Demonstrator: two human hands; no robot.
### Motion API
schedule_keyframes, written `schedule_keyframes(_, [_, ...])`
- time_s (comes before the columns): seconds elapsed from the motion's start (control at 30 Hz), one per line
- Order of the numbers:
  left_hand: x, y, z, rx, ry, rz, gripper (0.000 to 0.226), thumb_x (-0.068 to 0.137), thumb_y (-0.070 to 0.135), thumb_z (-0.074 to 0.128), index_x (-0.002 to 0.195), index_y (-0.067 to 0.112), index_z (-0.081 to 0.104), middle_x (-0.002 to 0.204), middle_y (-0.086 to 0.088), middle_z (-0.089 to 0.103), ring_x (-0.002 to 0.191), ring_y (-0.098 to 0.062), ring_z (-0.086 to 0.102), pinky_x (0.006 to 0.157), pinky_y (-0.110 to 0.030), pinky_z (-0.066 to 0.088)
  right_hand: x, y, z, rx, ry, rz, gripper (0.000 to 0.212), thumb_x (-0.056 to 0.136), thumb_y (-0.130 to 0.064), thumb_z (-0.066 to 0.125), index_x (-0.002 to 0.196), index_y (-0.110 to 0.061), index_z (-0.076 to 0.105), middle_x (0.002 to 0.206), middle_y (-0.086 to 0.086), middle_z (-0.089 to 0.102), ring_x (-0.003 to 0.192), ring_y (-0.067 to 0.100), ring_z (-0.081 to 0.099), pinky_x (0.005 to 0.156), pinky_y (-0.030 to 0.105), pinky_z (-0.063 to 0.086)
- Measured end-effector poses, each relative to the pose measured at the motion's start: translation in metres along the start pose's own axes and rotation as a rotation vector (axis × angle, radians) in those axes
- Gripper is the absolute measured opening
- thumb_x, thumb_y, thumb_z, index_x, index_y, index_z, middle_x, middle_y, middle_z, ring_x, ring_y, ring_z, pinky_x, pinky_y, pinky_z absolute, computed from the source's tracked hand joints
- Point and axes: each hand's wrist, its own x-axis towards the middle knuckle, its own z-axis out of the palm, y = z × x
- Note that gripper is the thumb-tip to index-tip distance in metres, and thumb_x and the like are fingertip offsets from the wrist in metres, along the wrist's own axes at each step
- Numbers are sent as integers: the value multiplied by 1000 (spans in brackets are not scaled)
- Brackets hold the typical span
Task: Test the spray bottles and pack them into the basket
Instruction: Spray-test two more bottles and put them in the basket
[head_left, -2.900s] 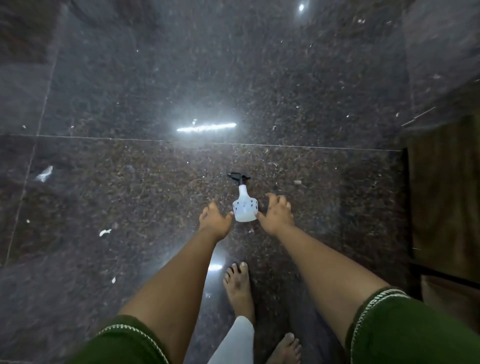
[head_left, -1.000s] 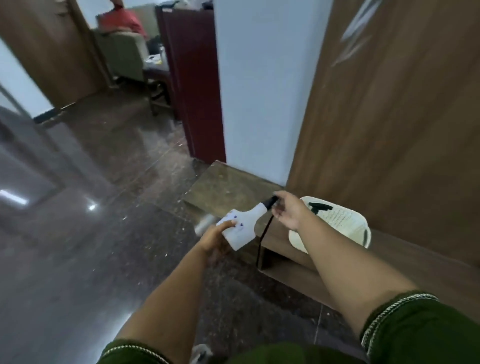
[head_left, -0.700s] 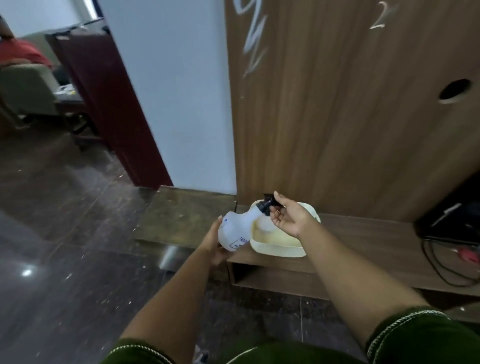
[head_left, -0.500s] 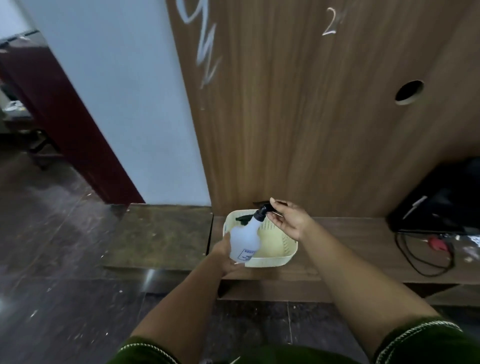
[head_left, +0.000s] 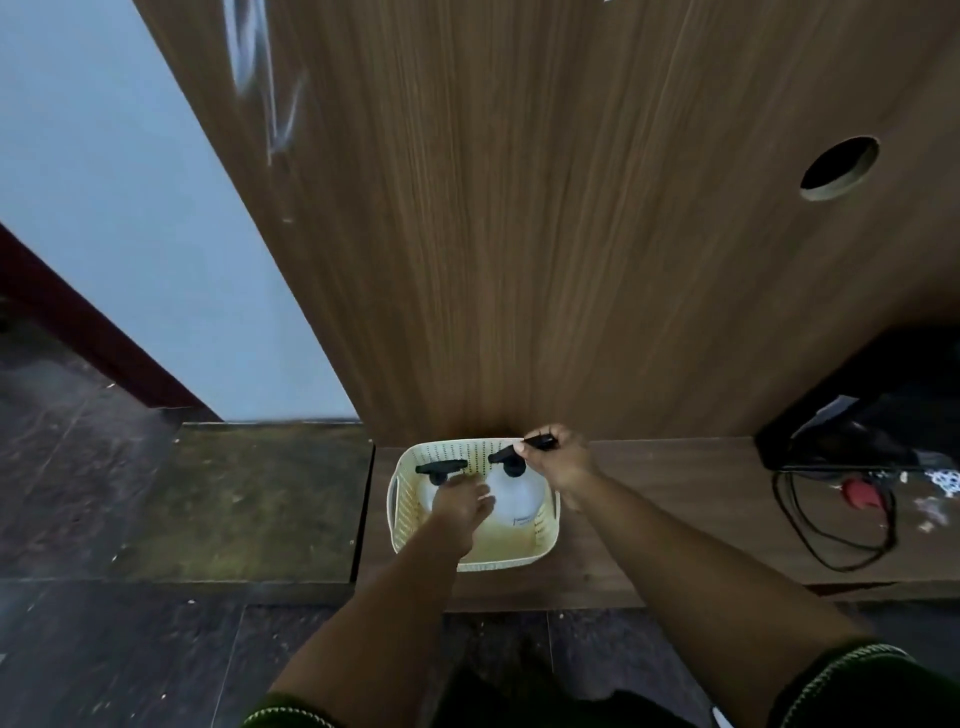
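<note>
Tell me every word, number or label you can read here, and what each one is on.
Nothing here reads clearly.
White chalk-like scrawl on the wooden panel: blurred by motion, unreadable.
Small bluish print on the spray bottle in the basket: too small to read.
The other bottle: no lettering shows.
</note>
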Motion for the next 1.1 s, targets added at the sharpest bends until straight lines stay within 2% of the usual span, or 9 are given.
schedule_keyframes(0.13, [18,18,-2,654,105,347,37,85,6,57,121,13,59,105,-11,68,88,-29,64,77,-34,52,21,18,10,-76,-1,26,14,85,-16,70,96,-11,64,84,-1,61,78,11,56,65,19,46])
schedule_keyframes(0.2, [21,29,-2,839,63,402,40,84,7,59,122,19,61,113,-8,69,96,-27,66,84,-34,55,33,28,18,-49,3,84,3,88,-14,65,89,-16,64,94,5,64,89,18,60,80,28,51])
schedule_keyframes(0.37, [49,44,-3,1266,14,519,34,90,7,51,119,16,65,125,-6,64,115,-25,58,96,-28,43,56,46,31,32,8,221,19,93,-6,55,80,-19,61,99,12,62,94,22,58,94,38,50])
schedule_keyframes(0.5, [67,41,-3,1385,-84,446,42,91,6,49,131,15,55,137,-7,54,124,-26,51,106,-34,41,70,59,35,-15,20,262,13,92,-6,56,86,-14,65,99,11,63,95,25,60,95,42,50])
schedule_keyframes(0.57, [70,39,-2,1407,-104,417,41,91,7,49,132,14,55,136,-9,54,124,-28,51,105,-36,42,75,65,36,-28,26,284,19,91,-7,57,79,-19,63,98,12,63,97,30,61,94,44,50])
schedule_keyframes(0.67, [77,36,-3,1452,-125,424,39,92,7,49,130,13,56,134,-11,55,122,-29,52,102,-38,45,80,70,36,-24,28,317,10,91,-6,56,89,-14,63,97,14,61,97,34,60,93,40,50])
schedule_keyframes(0.77, [83,33,-6,1466,-147,430,38,92,7,49,129,13,56,133,-11,54,122,-28,51,102,-40,45,83,77,38,-13,44,354,15,90,-6,58,102,-5,66,101,15,62,104,38,61,99,53,48])
schedule_keyframes(0.93, [86,36,-6,1504,-187,435,41,90,4,47,128,15,56,130,-10,56,117,-27,55,98,-42,49,81,73,38,-67,27,355,25,90,-6,56,112,-1,65,104,11,62,103,32,62,88,38,50])
schedule_keyframes(1.1, [88,32,-5,1560,-203,410,43,91,0,46,131,12,51,130,-12,56,118,-28,56,99,-41,49,84,76,43,-14,56,385,20,91,-4,55,108,-4,67,105,12,62,108,34,62,100,44,49])
